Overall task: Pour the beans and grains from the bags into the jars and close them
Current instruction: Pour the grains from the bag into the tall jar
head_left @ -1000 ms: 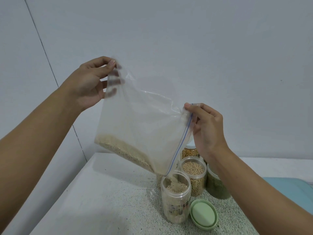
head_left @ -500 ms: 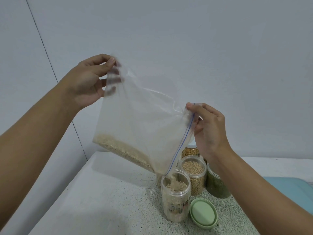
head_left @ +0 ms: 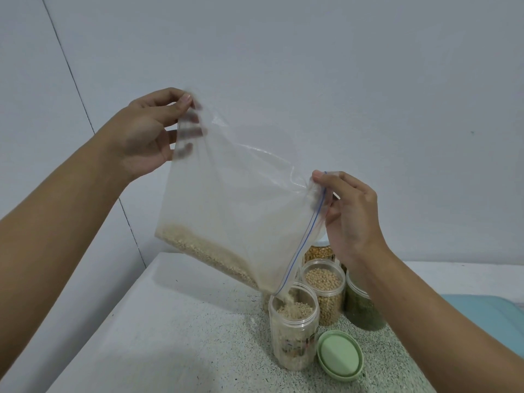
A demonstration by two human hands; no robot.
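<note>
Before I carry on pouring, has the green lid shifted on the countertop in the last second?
No. The green lid lies flat in the same spot on the speckled countertop, just right of the open jar that the zip bag pours into.

Home kitchen setting: speckled stone tabletop [head_left: 198, 336] against plain pale walls [head_left: 312, 66], bearing clear storage jars [head_left: 324, 290] of dried beans and grains.

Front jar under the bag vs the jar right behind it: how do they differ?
The front jar holds fine pale grain; the jar behind it holds larger round tan beans. The front jar sits under the bag mouth with grain falling in; the jar behind gets nothing. The front jar has a printed pattern low on its wall; none shows on the jar behind. Both are clear, upright and uncapped; one green lid lies beside the front jar.
</note>
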